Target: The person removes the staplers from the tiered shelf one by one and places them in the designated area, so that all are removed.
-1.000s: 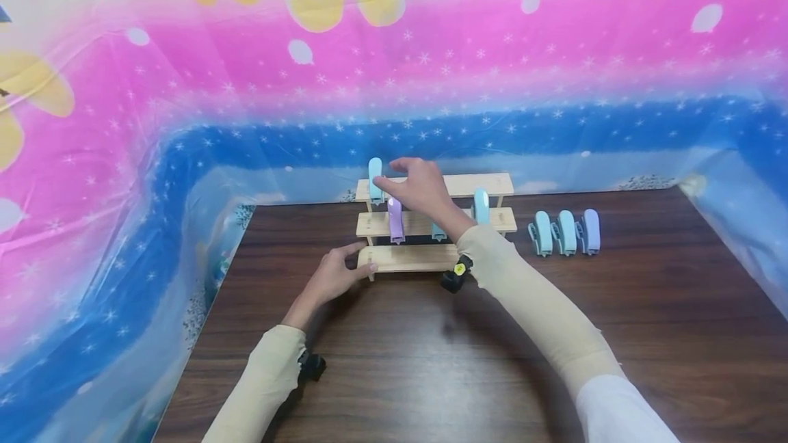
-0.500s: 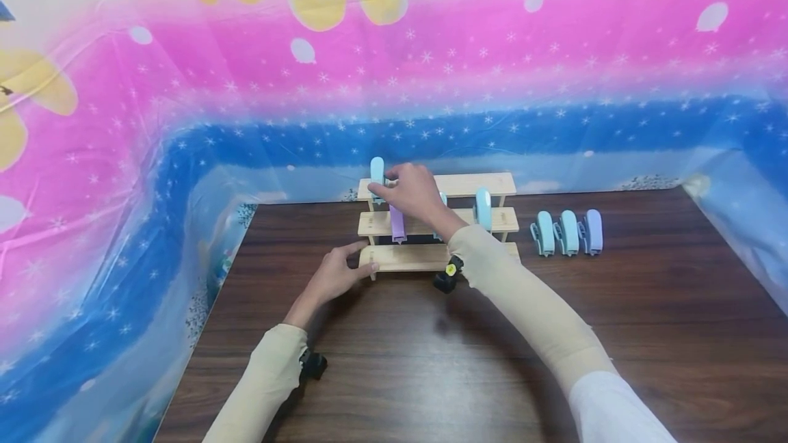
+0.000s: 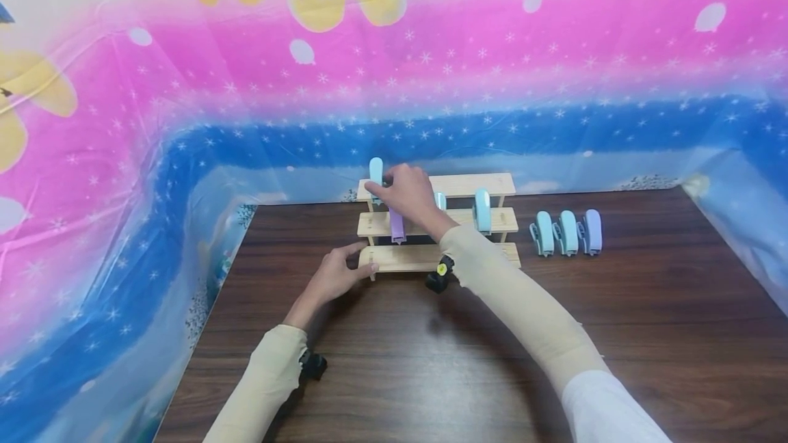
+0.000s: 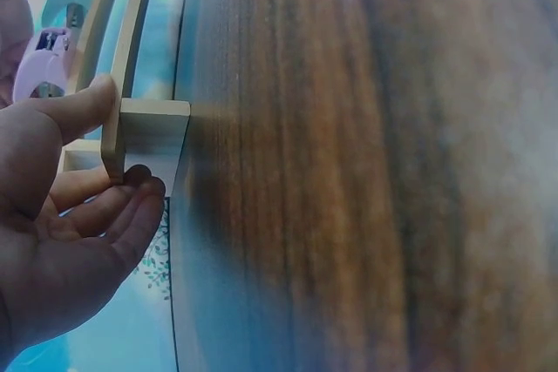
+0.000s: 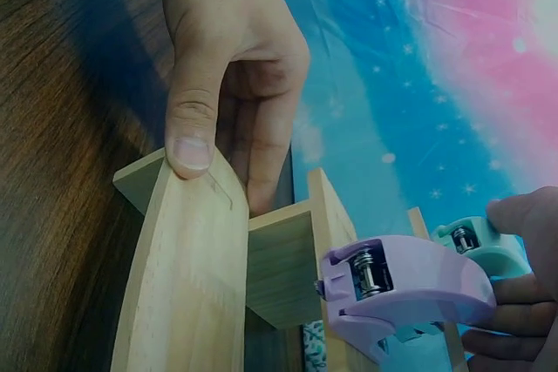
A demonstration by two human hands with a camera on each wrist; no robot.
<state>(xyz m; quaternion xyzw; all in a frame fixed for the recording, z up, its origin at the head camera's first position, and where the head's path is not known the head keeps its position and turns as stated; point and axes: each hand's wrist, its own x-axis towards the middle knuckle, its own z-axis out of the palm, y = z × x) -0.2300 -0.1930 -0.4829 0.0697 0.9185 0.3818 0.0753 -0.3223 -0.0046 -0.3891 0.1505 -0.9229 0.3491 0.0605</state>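
My left hand (image 3: 332,275) holds the left end of the three-tier wooden stand (image 3: 409,258), thumb on top of the lowest board and fingers curled beneath, as the left wrist view shows. At the top tier's left end stands a mint stapler (image 3: 376,168); my right hand (image 3: 409,190) pinches it between thumb and fingers. On the middle tier just in front is a purple stapler (image 5: 427,276), its upper part behind the right hand in the head view. Farther right on that tier are a light-blue stapler (image 3: 483,210) and another stapler (image 3: 440,200) mostly hidden by the right hand and wrist.
To the right of the stand, two mint staplers (image 3: 543,232) and a lavender stapler (image 3: 592,231) stand in a row on the dark wooden table (image 3: 382,361). A patterned pink and blue cloth (image 3: 492,87) hangs behind and along both sides.
My right hand has moved left and closed its thumb and fingers on the mint stapler on the top tier. The left hand and the stand stay in place.
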